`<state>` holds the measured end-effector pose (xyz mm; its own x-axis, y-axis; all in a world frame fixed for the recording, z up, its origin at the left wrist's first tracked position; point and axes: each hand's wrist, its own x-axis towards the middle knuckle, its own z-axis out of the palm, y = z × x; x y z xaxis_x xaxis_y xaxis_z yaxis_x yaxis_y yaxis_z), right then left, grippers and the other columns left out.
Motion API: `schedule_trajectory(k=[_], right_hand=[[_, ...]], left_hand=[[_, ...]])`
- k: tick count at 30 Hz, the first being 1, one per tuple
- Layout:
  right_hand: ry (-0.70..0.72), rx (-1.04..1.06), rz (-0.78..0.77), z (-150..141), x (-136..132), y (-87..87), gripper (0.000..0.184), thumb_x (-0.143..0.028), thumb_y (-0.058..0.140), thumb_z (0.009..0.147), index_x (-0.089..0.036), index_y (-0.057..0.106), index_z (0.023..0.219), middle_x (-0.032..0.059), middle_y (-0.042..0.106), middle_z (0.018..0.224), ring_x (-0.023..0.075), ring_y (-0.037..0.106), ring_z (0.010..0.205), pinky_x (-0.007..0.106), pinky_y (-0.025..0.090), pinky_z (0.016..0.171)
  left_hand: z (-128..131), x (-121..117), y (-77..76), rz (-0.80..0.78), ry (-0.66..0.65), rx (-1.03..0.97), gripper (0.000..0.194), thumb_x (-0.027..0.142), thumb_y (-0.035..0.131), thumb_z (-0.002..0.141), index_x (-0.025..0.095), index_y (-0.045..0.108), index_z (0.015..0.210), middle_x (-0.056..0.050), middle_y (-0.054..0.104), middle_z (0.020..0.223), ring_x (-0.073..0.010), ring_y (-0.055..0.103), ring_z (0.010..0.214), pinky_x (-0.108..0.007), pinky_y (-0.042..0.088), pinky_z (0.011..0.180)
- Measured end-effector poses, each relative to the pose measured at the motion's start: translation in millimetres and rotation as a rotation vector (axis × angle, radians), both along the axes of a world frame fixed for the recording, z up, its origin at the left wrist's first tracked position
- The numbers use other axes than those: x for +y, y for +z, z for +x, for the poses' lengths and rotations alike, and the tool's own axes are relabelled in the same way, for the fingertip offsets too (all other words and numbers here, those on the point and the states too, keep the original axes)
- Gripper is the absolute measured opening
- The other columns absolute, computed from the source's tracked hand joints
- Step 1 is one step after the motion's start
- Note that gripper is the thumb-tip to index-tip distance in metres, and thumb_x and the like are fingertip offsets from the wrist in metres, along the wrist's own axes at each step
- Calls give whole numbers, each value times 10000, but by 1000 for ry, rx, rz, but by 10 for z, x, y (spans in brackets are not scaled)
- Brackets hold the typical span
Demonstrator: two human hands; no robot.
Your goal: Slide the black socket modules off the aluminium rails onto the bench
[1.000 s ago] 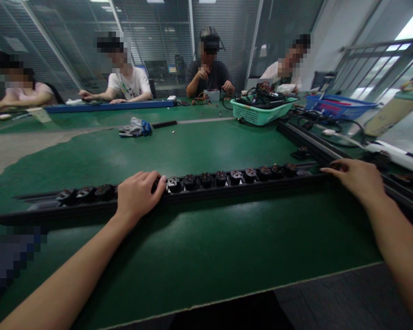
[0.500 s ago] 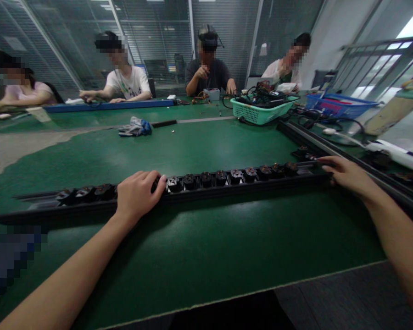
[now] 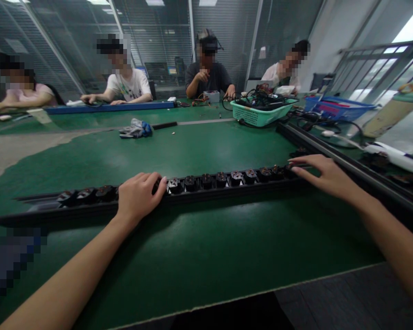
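A long black channel lies across the green table, holding a row of black round socket modules with metal contacts showing. My left hand wraps over the channel left of its middle, fingers on the far side and thumb on the near side, hiding some modules. Toward the right end, my right hand has thumb and forefinger around the last module of the row, which its fingertips partly cover. Modules left of my left hand sit tilted in the channel.
Several people work across the table. A green basket of cables and a blue basket stand at the back right. Another black rail runs along the right. Gloves lie beyond the channel.
My right hand has moved left along the channel, from its right end to the last module. My left hand stays in place on the channel.
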<state>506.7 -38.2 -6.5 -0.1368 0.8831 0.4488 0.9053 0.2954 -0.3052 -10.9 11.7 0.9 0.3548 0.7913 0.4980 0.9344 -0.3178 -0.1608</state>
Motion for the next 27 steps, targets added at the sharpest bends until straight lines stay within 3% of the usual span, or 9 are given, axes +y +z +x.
schedule_trajectory(k=[4, 12, 16, 27], right_hand=[[77, 12, -87, -186, 102, -39, 361, -489, 547, 923, -246, 687, 1150, 111, 729, 1170, 317, 664, 1115, 505, 484, 1024], [-98, 82, 13, -228, 127, -255, 347, -507, 553, 904, -251, 675, 1105, 112, 709, 1127, 331, 654, 1084, 506, 502, 955], [-117, 167, -46, -198, 137, -230, 377, -550, 605, 874, -244, 672, 1084, 92, 723, 1070, 298, 679, 973, 456, 517, 875], [-94, 177, -11, -259, 125, -206, 330, -523, 601, 871, -252, 697, 1034, 94, 735, 1086, 318, 680, 1023, 489, 506, 932]], left_hand=[[0, -4, 3, 5, -5, 2, 509, 501, 315, 1044, 195, 704, 927, -99, 744, 897, -245, 667, 830, -337, 383, 656], [3, -4, 3, 0, -3, -14, 501, 500, 324, 1035, 200, 712, 935, -99, 745, 894, -242, 663, 824, -333, 382, 650], [-4, -1, -2, -4, -1, -10, 512, 504, 311, 1041, 198, 712, 949, -102, 741, 904, -250, 665, 839, -334, 373, 644], [11, -13, 19, -10, -10, -22, 490, 496, 327, 1035, 199, 701, 924, -101, 745, 897, -250, 667, 842, -337, 378, 653]])
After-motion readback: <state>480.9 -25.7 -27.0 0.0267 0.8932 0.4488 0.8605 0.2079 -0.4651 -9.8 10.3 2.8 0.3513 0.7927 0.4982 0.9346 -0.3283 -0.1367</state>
